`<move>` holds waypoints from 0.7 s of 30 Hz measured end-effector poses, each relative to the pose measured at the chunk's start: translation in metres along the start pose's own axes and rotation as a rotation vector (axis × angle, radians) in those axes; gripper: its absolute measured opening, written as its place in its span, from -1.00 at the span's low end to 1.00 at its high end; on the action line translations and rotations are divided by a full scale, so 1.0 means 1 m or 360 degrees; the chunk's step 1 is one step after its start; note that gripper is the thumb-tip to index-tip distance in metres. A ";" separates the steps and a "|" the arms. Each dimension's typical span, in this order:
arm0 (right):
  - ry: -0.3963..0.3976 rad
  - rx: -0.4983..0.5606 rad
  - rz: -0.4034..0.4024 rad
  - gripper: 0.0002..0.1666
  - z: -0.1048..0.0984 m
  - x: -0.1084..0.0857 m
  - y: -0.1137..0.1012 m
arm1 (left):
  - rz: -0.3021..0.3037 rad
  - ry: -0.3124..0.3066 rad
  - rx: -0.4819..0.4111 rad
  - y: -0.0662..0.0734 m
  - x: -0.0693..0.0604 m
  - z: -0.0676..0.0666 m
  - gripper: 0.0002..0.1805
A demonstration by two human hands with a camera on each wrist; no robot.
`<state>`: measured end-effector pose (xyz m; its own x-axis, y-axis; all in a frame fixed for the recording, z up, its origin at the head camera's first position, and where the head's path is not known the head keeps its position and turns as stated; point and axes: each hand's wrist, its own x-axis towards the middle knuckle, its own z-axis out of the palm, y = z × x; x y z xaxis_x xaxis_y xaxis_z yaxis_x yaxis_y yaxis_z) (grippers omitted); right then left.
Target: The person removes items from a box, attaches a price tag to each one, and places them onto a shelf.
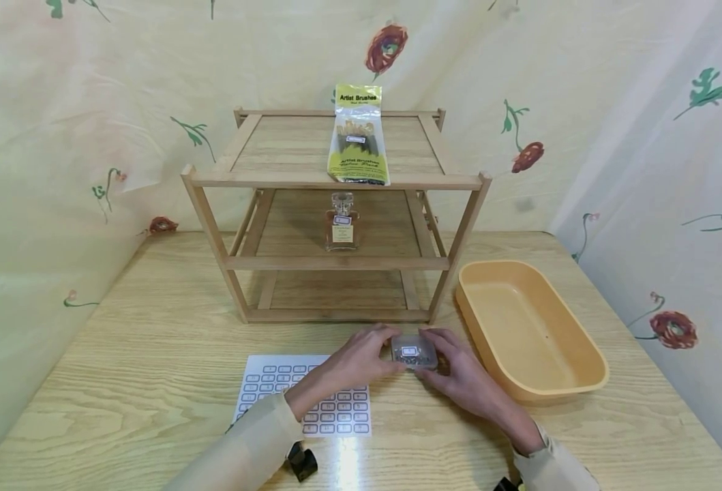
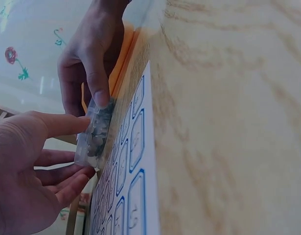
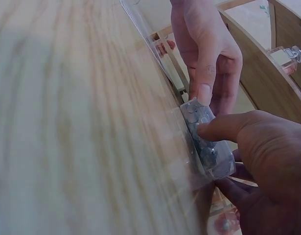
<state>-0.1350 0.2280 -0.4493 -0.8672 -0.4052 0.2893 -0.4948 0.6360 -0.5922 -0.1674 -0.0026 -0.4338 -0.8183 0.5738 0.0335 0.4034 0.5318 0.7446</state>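
A small clear plastic box (image 1: 414,349) with a white label on its lid is between my two hands, just in front of the wooden rack. Small grey pieces show through its walls, but their kind is not clear. My left hand (image 1: 361,358) grips the box's left end, thumb on the near side and fingers on the far side. At the opposite end my right hand (image 1: 461,372) holds it the same way. Seen from the left wrist, the box (image 2: 95,132) stays close to the tabletop; in the right wrist view, the right thumb (image 3: 223,127) presses its side.
Behind the hands stands a three-tier wooden rack (image 1: 336,262), with a brush packet (image 1: 358,157) on top and a perfume bottle (image 1: 342,232) on the middle shelf. An orange basin (image 1: 520,307) sits to the right. A label sheet (image 1: 343,417) lies partly under the left forearm.
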 end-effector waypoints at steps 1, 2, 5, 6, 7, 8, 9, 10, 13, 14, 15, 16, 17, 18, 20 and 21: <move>-0.0002 0.0002 0.0002 -0.24 0.000 0.000 0.000 | -0.0002 -0.0003 0.0000 0.000 0.000 0.000 -0.32; -0.0005 0.0006 0.0005 -0.25 0.000 0.000 0.000 | -0.0004 -0.0006 0.0000 0.000 0.000 0.000 -0.32; -0.0013 0.0012 0.0014 -0.27 -0.001 0.000 0.000 | -0.0005 -0.0010 0.0007 0.000 0.000 -0.001 -0.33; -0.0014 0.0013 0.0016 -0.28 -0.001 0.000 0.000 | -0.0002 -0.0009 0.0012 0.000 0.000 -0.001 -0.33; -0.0014 0.0014 0.0014 -0.29 -0.002 0.000 0.000 | -0.0001 -0.0010 0.0017 0.000 0.000 -0.001 -0.34; -0.0014 0.0013 0.0017 -0.29 -0.002 0.000 0.000 | 0.0001 -0.0009 0.0021 0.000 0.000 -0.001 -0.34; -0.0014 0.0009 0.0018 -0.29 -0.002 0.000 0.000 | 0.0004 -0.0008 0.0026 0.001 0.000 -0.001 -0.34; -0.0012 0.0008 0.0021 -0.30 -0.002 0.001 0.000 | 0.0006 -0.0006 0.0028 0.001 0.000 -0.001 -0.35; -0.0003 -0.0004 0.0022 -0.32 -0.003 0.000 0.000 | 0.0011 -0.0007 0.0031 0.000 0.000 -0.001 -0.35; 0.0000 -0.0008 0.0023 -0.32 -0.003 0.000 0.000 | 0.0015 -0.0008 0.0030 0.000 0.000 -0.001 -0.36; 0.0003 -0.0013 0.0021 -0.32 -0.003 0.000 0.000 | 0.0018 -0.0009 0.0030 0.000 0.000 -0.001 -0.36; 0.0008 -0.0018 0.0018 -0.32 -0.004 0.000 0.000 | 0.0021 -0.0012 0.0028 -0.001 0.001 -0.001 -0.36; 0.0012 -0.0023 0.0014 -0.32 -0.004 0.000 0.000 | 0.0026 -0.0015 0.0029 -0.001 0.001 -0.001 -0.36; 0.0018 -0.0031 0.0009 -0.32 -0.004 0.000 0.000 | 0.0030 -0.0017 0.0031 -0.001 0.001 -0.001 -0.36; 0.0024 -0.0038 0.0001 -0.32 -0.005 0.000 0.000 | 0.0039 -0.0025 0.0034 0.000 0.001 -0.001 -0.35; 0.0027 -0.0041 -0.0001 -0.32 -0.005 0.000 0.000 | 0.0044 -0.0027 0.0039 0.000 0.001 -0.001 -0.35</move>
<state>-0.1349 0.2311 -0.4456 -0.8676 -0.3945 0.3028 -0.4965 0.6526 -0.5724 -0.1682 -0.0029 -0.4333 -0.7996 0.5990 0.0423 0.4359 0.5305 0.7270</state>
